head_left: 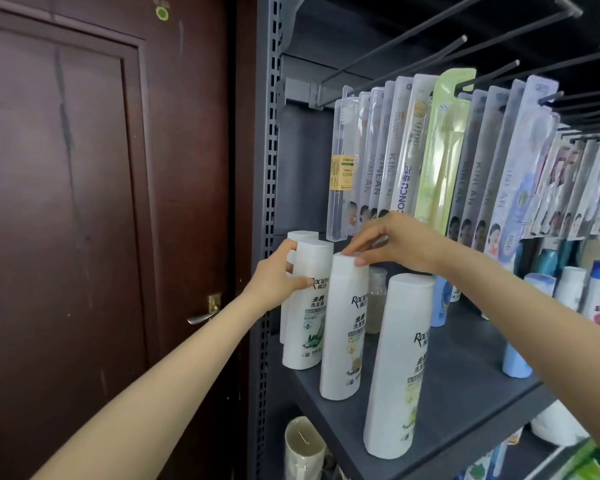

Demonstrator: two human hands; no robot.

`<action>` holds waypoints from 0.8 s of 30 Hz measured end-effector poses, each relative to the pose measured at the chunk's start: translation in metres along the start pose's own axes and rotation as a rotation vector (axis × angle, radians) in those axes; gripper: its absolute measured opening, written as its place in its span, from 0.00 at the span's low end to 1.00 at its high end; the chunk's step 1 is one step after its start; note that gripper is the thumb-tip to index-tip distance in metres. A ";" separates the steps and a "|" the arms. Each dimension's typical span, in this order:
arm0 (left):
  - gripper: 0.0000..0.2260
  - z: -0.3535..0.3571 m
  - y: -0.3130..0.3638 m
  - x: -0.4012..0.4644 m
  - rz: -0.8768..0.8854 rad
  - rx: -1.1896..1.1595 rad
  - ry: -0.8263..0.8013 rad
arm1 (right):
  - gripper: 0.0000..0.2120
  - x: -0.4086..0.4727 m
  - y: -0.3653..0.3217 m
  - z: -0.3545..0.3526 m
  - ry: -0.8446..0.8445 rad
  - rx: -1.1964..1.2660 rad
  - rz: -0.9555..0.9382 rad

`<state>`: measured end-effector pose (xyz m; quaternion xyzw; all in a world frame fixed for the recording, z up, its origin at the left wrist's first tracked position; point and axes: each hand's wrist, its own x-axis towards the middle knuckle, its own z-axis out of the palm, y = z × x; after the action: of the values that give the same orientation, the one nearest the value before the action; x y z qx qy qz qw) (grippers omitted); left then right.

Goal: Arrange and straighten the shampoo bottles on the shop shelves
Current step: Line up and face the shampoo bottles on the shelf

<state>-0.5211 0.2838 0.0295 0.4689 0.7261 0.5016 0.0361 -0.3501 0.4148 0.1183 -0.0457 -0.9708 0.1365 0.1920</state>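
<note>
Dark brown wooden door (84,202), metal lever handle (201,317), grey shelving upright (269,168)

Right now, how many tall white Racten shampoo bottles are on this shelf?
4 that I can see: one at the back corner, one held by the left hand, one under the right hand, one nearest the front edge. More may be hidden behind.
</note>
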 end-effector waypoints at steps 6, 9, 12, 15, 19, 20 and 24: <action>0.17 0.006 -0.009 -0.004 0.016 -0.128 0.048 | 0.11 0.000 -0.002 0.003 0.006 0.005 -0.015; 0.18 0.012 -0.006 -0.001 0.027 -0.158 0.036 | 0.11 -0.001 -0.005 0.003 0.005 0.018 -0.011; 0.19 0.014 -0.003 0.000 0.011 -0.155 0.003 | 0.10 0.000 -0.007 0.004 0.011 0.014 0.003; 0.13 0.008 -0.005 0.004 -0.013 -0.134 0.024 | 0.10 0.001 -0.009 0.004 0.008 0.015 0.021; 0.13 -0.004 -0.004 0.019 0.116 -0.102 0.318 | 0.10 0.000 -0.012 0.003 0.004 0.007 0.033; 0.17 -0.007 -0.003 0.025 0.156 -0.032 0.319 | 0.10 0.000 -0.012 0.003 0.003 0.009 0.037; 0.30 -0.010 -0.004 0.044 0.189 0.245 0.080 | 0.10 0.000 -0.014 0.003 -0.001 0.003 0.045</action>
<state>-0.5533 0.3085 0.0499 0.5156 0.7355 0.4286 -0.0976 -0.3521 0.4010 0.1197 -0.0671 -0.9694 0.1424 0.1882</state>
